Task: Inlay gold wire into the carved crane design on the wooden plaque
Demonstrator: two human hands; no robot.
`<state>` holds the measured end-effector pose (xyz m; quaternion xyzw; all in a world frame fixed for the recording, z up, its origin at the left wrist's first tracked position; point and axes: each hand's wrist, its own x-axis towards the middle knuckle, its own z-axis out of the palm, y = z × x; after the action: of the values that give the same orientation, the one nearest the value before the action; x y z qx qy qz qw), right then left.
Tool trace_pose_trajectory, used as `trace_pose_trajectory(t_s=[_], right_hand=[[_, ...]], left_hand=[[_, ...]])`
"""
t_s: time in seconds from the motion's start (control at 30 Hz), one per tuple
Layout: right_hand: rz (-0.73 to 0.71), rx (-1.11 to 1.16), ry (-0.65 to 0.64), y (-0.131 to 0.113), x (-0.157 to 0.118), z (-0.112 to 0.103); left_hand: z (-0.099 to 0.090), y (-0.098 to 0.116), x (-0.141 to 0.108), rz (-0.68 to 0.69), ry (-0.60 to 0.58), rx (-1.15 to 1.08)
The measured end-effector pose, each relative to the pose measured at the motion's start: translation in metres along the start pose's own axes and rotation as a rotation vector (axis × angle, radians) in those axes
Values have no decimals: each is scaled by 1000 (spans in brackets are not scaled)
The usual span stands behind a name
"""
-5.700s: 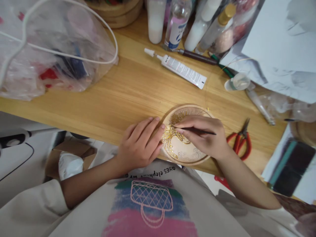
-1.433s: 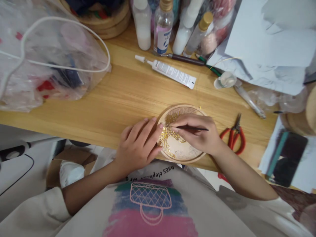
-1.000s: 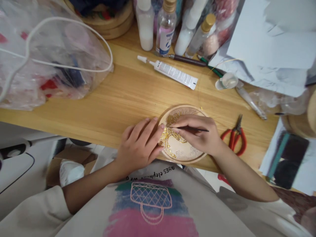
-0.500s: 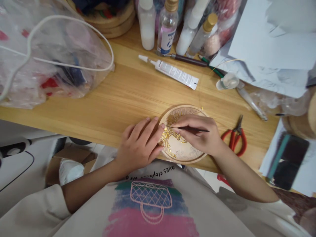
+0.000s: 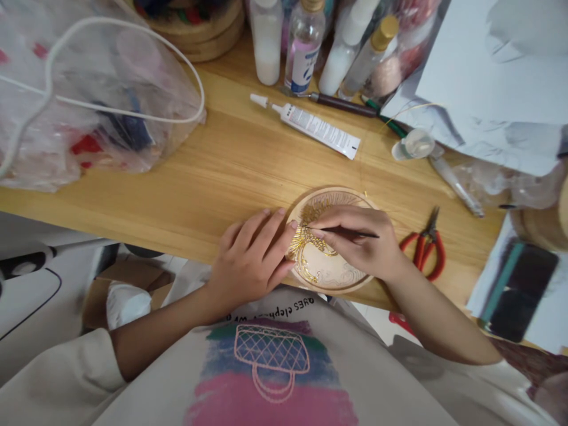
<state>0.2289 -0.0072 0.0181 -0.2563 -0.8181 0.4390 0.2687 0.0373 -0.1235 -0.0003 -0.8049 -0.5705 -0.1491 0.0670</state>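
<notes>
A round wooden hoop with a gold wire design on its pale face lies at the table's front edge. My right hand pinches a thin dark tool between thumb and fingers over the hoop, its tip on the gold pattern near the left side. My left hand rests spread at the hoop's left rim, index fingertip and thumb touching it, with nothing held. Part of the hoop's right side is hidden under my right hand.
Red-handled pliers lie right of the hoop. Behind are a white tube, bottles and a dark-handled tool. A plastic bag with a white cable sits left; papers and a phone are right.
The view has shifted slightly, moving the table items a little in the picture. Both hands keep nearly the same pose, with the dark tool still at the gold pattern.
</notes>
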Motion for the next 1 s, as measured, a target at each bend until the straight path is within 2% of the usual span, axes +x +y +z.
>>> trace_pose_trajectory(t_s=[1.0], right_hand=[[10, -13, -9, -1, 0, 0]], left_hand=[[1, 1, 1, -10, -11, -13]])
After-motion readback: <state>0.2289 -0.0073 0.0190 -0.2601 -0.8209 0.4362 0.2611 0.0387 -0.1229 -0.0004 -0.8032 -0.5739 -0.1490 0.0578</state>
